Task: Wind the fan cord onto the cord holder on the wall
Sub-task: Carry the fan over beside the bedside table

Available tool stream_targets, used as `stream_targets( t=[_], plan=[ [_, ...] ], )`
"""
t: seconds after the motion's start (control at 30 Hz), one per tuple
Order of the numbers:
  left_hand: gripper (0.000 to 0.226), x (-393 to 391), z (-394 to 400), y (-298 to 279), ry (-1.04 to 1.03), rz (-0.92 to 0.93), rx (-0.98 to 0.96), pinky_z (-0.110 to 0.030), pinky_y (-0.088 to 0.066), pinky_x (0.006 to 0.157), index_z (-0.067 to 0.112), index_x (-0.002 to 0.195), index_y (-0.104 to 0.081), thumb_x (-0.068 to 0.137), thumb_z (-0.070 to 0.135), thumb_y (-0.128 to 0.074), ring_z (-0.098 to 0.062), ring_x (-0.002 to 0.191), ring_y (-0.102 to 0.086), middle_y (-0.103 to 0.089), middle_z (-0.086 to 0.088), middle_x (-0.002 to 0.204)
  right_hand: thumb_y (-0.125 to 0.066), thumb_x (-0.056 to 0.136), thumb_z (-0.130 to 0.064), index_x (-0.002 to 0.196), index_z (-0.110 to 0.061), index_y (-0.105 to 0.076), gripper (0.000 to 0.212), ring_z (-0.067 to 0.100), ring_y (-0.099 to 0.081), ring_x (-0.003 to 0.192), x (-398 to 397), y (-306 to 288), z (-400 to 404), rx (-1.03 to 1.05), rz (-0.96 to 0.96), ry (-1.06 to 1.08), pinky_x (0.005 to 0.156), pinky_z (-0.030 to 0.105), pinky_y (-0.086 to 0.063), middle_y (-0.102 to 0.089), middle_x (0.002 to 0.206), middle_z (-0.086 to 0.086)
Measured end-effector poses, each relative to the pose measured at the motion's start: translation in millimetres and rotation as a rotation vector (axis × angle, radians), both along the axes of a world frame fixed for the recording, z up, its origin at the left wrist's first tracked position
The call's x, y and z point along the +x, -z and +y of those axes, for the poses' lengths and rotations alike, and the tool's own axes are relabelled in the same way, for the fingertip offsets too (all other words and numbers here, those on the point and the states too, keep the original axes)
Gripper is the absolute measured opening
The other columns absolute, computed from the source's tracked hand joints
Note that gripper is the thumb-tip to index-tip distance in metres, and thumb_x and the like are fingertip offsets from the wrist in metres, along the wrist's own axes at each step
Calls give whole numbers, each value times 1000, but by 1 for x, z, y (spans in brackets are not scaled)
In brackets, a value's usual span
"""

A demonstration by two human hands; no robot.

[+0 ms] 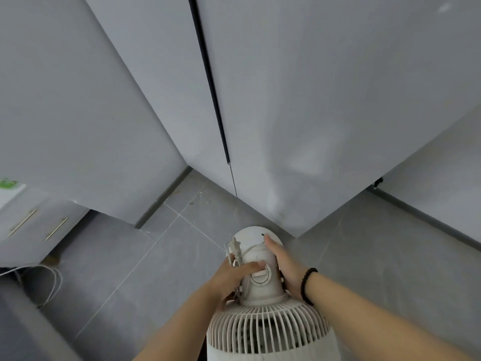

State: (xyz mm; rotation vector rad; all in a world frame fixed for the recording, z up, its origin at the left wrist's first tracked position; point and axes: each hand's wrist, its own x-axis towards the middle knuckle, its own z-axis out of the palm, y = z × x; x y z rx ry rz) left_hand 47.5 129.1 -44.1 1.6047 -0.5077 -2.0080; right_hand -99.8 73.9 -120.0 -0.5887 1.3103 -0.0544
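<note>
A white fan [261, 287] fills the bottom centre, seen from behind: ribbed grille below, round motor housing with a dial above. Both hands grip the housing. My left hand [234, 278] wraps its left side, thumb across the top near the dial, and also pins the white cord [253, 247] there. The cord's plug [235, 247] sticks up just above my left fingers. My right hand [283, 267], with a dark bead bracelet on the wrist, presses flat on the housing's right side. No cord holder shows on the walls.
Grey walls and tall white cabinet doors [312, 113] with a dark gap stand ahead. A low cabinet with metal handles [39, 225] is at the left, with a loop of white cable [49, 280] on the grey tiled floor beside it.
</note>
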Motion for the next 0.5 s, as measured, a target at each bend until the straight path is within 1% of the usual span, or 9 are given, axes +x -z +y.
stream_targets(
  t=[0.1, 0.23, 0.27, 0.37, 0.43, 0.5],
  plan=[
    [44, 7, 18, -11, -68, 35, -15, -49, -50, 99, 17, 122, -63, 81, 25, -76, -29, 106, -69, -72, -12, 113, -48, 45, -95, 138, -34, -40, 111, 19, -51, 122, 12, -32, 5, -34, 2, -103, 109, 43, -34, -52, 135, -2],
    [60, 20, 42, -26, -174, 46, -33, -52, -49, 99, 19, 125, -60, 72, 35, -83, -32, 107, -68, -71, -13, 115, -44, 61, -86, 143, -31, -33, 99, 19, -46, 124, 31, -63, 8, -57, -7, -258, 109, 38, -32, -46, 140, 1],
    [62, 24, 47, -29, -206, 46, -38, -52, -50, 98, 18, 125, -59, 71, 35, -84, -32, 107, -68, -71, -14, 115, -44, 61, -87, 143, -31, -32, 100, 19, -46, 124, 39, -69, 9, -74, -11, -285, 110, 38, -31, -45, 140, 2],
    [58, 39, 61, -41, -292, 41, -34, -45, -55, 90, 18, 125, -59, 74, 33, -81, -30, 103, -70, -73, -12, 112, -49, 45, -93, 144, -30, -32, 118, 19, -46, 125, 65, -79, 13, -109, 1, -350, 111, 41, -30, -45, 141, 2],
    [56, 53, 69, -45, -337, 44, -44, -44, -56, 89, 17, 125, -59, 75, 32, -81, -30, 102, -70, -73, -13, 111, -48, 43, -92, 142, -27, -36, 119, 19, -46, 125, 86, -87, 15, -126, 10, -388, 112, 41, -30, -46, 139, 3],
    [59, 68, 75, -49, -369, 41, -59, -47, -55, 92, 17, 124, -60, 72, 34, -83, -31, 103, -70, -73, -13, 111, -45, 44, -91, 141, -26, -37, 117, 19, -48, 124, 107, -91, 18, -140, 17, -403, 111, 41, -31, -48, 138, 3]
  ],
)
